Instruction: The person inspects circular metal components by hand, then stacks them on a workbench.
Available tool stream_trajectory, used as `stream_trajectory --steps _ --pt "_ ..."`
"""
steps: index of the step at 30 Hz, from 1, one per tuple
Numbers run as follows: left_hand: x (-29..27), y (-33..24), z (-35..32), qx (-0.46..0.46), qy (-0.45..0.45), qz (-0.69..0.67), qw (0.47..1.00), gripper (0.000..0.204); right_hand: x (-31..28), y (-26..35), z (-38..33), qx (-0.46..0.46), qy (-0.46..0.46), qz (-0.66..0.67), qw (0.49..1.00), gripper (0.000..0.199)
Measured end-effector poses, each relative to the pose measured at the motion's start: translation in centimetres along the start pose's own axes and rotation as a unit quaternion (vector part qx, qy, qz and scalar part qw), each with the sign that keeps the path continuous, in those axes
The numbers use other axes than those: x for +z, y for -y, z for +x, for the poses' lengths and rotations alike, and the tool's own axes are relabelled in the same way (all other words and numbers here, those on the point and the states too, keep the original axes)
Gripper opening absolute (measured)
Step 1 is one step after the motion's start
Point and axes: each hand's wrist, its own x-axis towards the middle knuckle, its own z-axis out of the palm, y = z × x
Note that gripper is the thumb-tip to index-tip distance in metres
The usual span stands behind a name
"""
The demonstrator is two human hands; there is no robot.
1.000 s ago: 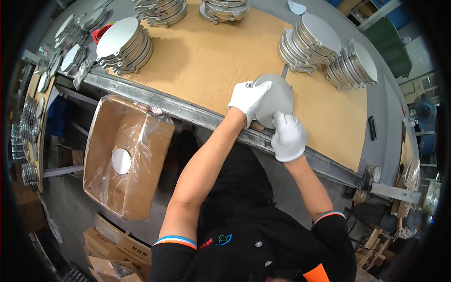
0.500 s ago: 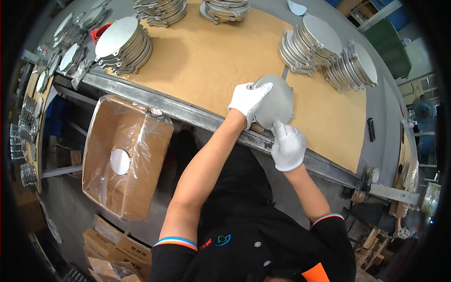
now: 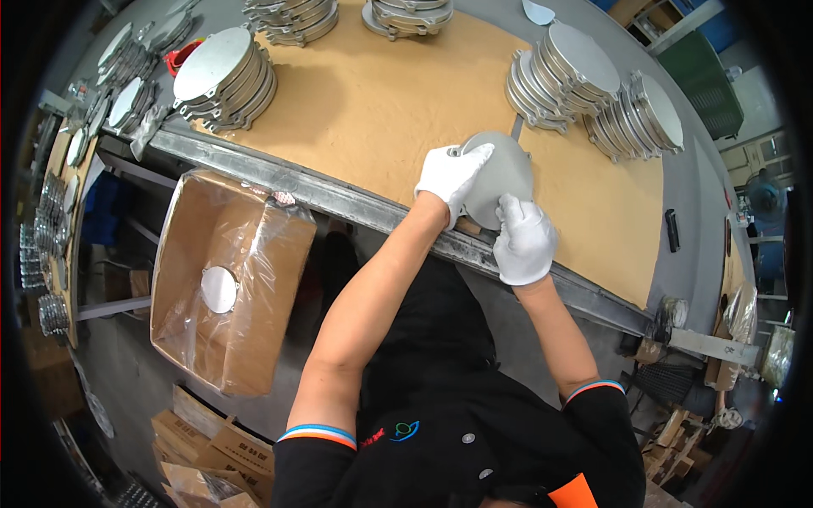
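Note:
My left hand (image 3: 446, 176), in a white glove, grips a round grey metal cover (image 3: 505, 169) by its left side, thumb lying over its face. Small lugs stick out from the cover's rim. It is held tilted above the brown sheet near the bench's front edge. My right hand (image 3: 526, 244), also gloved in white, is closed, with its bunched fingertips at the lower right part of the cover. Whatever those fingers may pinch is hidden.
Stacks of similar covers stand at the back left (image 3: 224, 80) and right (image 3: 567, 76) on the brown sheet (image 3: 373, 110). A plastic-lined cardboard box (image 3: 275, 296) below the bench's left front holds a round metal piece (image 3: 219, 289). A black object (image 3: 671, 230) lies at right.
My right hand has moved up from the cover's lower edge onto its lower right part. The left hand keeps its grip, and the cover is nearly where it was.

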Motion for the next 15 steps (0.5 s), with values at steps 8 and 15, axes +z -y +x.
stream_trajectory --steps 8,15 --pt "-0.2 0.1 0.2 0.015 -0.01 0.019 1.0 0.038 -0.3 0.0 0.0 -0.003 0.025 0.008 1.0 0.021" --pt "-0.3 0.7 0.6 0.038 -0.015 0.031 0.999 0.038 -0.6 0.6 -1.2 0.008 0.048 -0.015 0.999 0.019"
